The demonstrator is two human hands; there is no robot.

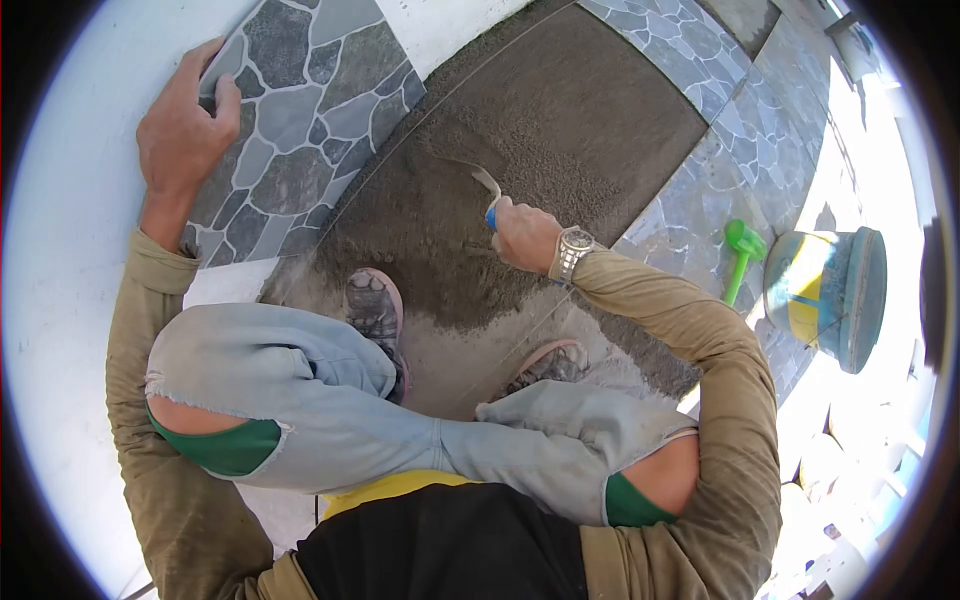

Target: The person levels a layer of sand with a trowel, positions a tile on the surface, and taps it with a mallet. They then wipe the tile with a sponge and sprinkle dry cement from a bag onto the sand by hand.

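My left hand (190, 125) grips the upper left edge of a stone-patterned floor tile (290, 118), thumb on its face and fingers along the edge. The tile stands tilted beside the white wall. In my right hand (527, 236) is a trowel (487, 182), its blue handle mostly hidden by my fingers. The trowel's blade is at the surface of the dark, wet mortar bed (540, 120) and is hard to make out against it. A thin string line (400, 140) runs along the mortar's left side.
Laid tiles (680, 210) border the mortar on the right and at the far end. A green mallet (743, 255) lies on them next to a blue-green bucket (825, 295). My shoes (375, 315) are on the near, greyer ground. A white wall (70, 250) rises at left.
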